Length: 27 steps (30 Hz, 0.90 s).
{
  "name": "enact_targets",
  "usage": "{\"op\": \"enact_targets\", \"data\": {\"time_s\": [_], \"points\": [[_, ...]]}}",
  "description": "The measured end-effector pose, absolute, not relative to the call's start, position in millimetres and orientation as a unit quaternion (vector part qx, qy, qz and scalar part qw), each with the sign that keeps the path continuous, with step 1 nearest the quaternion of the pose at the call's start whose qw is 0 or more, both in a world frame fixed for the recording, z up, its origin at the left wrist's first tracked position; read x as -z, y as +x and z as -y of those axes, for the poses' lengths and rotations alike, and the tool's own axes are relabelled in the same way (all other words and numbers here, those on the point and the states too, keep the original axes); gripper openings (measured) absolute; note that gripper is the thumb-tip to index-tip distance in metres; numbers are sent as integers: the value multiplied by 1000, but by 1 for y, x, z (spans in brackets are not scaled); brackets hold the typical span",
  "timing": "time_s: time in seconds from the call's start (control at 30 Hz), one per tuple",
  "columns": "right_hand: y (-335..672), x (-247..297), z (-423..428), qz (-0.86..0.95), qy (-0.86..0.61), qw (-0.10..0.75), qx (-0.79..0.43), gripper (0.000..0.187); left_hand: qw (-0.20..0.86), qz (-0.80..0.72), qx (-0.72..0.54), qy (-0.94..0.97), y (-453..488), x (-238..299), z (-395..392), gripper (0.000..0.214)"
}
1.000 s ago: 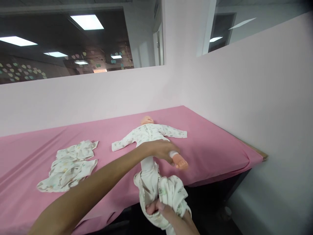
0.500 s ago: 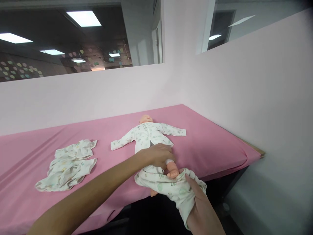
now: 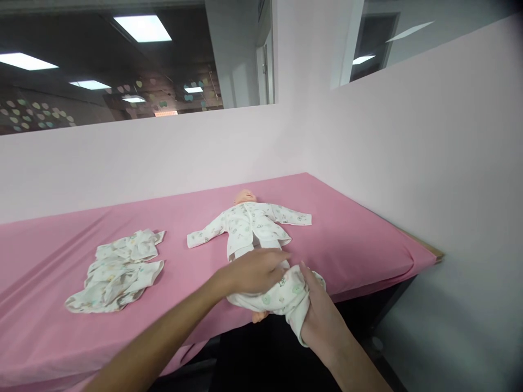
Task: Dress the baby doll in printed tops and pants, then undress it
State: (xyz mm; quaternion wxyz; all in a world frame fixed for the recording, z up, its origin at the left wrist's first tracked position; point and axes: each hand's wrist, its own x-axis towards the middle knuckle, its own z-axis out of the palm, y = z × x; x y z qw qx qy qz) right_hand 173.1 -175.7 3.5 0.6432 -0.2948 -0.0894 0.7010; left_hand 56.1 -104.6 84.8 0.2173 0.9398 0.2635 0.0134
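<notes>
A baby doll (image 3: 245,196) lies on its back in a white printed jacket (image 3: 240,224), its sleeves spread out. White printed baby pants (image 3: 281,296) are bunched round its lower legs at the table's front edge. My right hand (image 3: 321,313) is closed on the pants, thumb on top, with a leg of the fabric gathered over its fingers. My left hand (image 3: 257,270) lies across the doll's legs, its curled fingers at the upper edge of the pants; its fingertips are partly hidden. One bare foot (image 3: 260,316) shows below the pants, while the other is covered.
A crumpled set of printed baby clothes (image 3: 118,272) rests to the left on the pink sheet (image 3: 188,316). White walls (image 3: 134,169) with windows border the table at the back and right. The table's front edge runs just below the doll's feet.
My right hand has moved up and left with the pants, which now cover the foot that showed before. My left hand has shifted down and left, onto the pants' edge.
</notes>
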Motion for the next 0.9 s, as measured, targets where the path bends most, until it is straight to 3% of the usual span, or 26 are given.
{"op": "enact_targets", "data": {"time_s": [0.1, 0.23, 0.63, 0.9], "points": [[176, -4, 179, 121, -289, 611, -727, 38, 229, -320, -49, 918, 46, -80, 145, 38], [177, -11, 188, 144, -322, 559, -750, 45, 171, -352, -67, 918, 44, -65, 181, 68], [177, -13, 187, 197, -324, 556, -740, 42, -56, -438, -218, 870, 66, -13, 189, 44], [180, -30, 198, 231, -327, 562, -724, 40, -105, -489, -122, 857, 77, -26, 186, 37]]}}
